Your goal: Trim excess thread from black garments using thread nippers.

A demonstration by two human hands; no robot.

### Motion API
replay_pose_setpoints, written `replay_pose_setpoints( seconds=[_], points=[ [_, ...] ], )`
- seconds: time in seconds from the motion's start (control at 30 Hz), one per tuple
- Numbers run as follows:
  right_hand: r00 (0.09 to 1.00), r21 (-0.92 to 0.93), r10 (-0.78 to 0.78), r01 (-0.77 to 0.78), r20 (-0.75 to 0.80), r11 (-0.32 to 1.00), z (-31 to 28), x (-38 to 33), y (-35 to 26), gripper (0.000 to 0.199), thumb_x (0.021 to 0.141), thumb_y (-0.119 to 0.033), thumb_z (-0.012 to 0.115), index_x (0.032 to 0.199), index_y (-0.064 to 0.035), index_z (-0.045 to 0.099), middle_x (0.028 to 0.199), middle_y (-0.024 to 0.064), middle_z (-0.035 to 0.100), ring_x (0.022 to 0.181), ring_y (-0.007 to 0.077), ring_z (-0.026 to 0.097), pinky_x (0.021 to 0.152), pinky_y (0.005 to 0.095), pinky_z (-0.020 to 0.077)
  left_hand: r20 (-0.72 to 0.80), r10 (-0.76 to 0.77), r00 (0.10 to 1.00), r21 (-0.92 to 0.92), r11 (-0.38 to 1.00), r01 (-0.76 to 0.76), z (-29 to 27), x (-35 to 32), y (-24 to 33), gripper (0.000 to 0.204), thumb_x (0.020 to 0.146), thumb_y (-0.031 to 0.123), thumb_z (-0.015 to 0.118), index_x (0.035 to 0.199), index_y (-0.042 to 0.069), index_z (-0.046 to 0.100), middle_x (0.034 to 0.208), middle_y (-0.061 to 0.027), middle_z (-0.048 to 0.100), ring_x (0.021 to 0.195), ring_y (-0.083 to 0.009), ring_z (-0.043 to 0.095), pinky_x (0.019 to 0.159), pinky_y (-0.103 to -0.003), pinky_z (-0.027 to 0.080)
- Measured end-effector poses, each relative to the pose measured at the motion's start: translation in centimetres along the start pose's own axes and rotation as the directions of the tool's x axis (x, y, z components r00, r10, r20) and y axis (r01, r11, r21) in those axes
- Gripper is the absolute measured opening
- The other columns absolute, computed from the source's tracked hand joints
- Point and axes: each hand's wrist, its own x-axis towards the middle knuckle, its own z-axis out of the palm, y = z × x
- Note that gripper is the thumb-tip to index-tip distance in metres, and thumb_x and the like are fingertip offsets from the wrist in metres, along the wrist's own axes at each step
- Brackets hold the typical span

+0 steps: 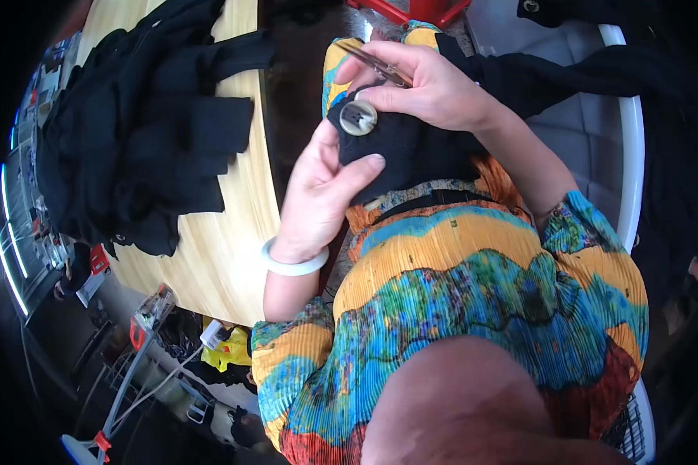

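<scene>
Head view looks down onto the person's lap, where a piece of black cloth [411, 151] lies bunched over a bright, pleated, multicoloured garment [481, 287]. A large pale button [357, 118] with dark holes sits on the near-left end of that cloth, and everything else is placed from it. The left hand [322, 194], a pale bangle [293, 263] on its wrist, comes up from below the button and pinches the cloth, thumb pressed flat on the fabric just under and right of the button. The right hand [430, 85] lies just above and to the right, fingers curled and closed on a small pair of scissors [372, 62], whose slim blades run up and left from the button; whether the tips touch thread is too fine to tell.

Judging by this, the step in hand is work on the button's stitching, with the cloth held taut. The next move seems to call for a steady left-hand pinch and small, careful motion of the blade tips close to the button, clear of the fabric and thumb.

Well left of the button, a heap of black garments [132, 124] rests on a light wooden table [225, 256].
</scene>
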Motion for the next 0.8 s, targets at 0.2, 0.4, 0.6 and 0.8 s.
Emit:
replay_pose_setpoints(
  seconds=[0.2, 0.4, 0.6, 0.8],
  points=[
    [0.919, 0.393, 0.342, -0.246, -0.195, 0.886, 0.7, -0.6, 0.7, 0.022, 0.084, -0.013, 0.056, 0.104, -0.0049, 0.051, 0.066, -0.0069, 0.047, 0.045, -0.0026, 0.034, 0.04, 0.0138, 0.0239, -0.272, 0.44, 0.856, 0.282, 0.887, -0.367, -0.4, 0.9, -3.8, 0.041, 0.075, -0.01, 0.058, 0.106, 0.001, 0.035, 0.097, -0.012, 0.056, 0.085, -0.0101, 0.055, 0.072, -0.018, 0.045],
    [0.905, 0.653, 0.422, -0.288, -0.054, 0.701, 0.7, -1.2, 1.5, 0.018, 0.085, -0.013, 0.052, 0.102, -0.0063, 0.053, 0.06, -0.0076, 0.046, 0.038, -0.0022, 0.031, 0.037, 0.0139, 0.0248, -0.19, 0.757, 0.625, 0.775, 0.506, -0.377, -1.1, 1.1, -4.8, 0.028, 0.07, -0.006, 0.065, 0.097, -0.002, 0.061, 0.087, -0.012, 0.063, 0.079, -0.015, 0.06, 0.07, -0.023, 0.047],
    [0.889, 0.761, 0.458, -0.281, -0.023, 0.584, 1.1, -1.2, 1.7, 0.016, 0.086, -0.012, 0.051, 0.1, -0.0062, 0.053, 0.058, -0.0074, 0.046, 0.037, -0.0029, 0.032, 0.037, 0.0131, 0.0267, 0.115, 0.895, 0.43, 0.92, 0.067, -0.386, -1.9, 2.2, -5.2, 0.021, 0.072, -0.008, 0.062, 0.092, -0.003, 0.062, 0.087, -0.0148, 0.062, 0.075, -0.0197, 0.061, 0.067, -0.025, 0.048],
    [0.881, 0.682, 0.461, -0.274, -0.105, 0.678, 0.6, -1.1, 1.4, 0.017, 0.085, -0.013, 0.054, 0.1, -0.0055, 0.053, 0.058, -0.0081, 0.044, 0.037, -0.0018, 0.03, 0.037, 0.0142, 0.0247, -0.041, 0.777, 0.629, 0.879, 0.327, -0.347, -1.8, 2.2, -4.7, 0.008, 0.083, 0.002, 0.055, 0.09, -0.002, 0.056, 0.094, -0.0093, 0.058, 0.08, -0.0121, 0.054, 0.068, -0.021, 0.043]
  ],
)
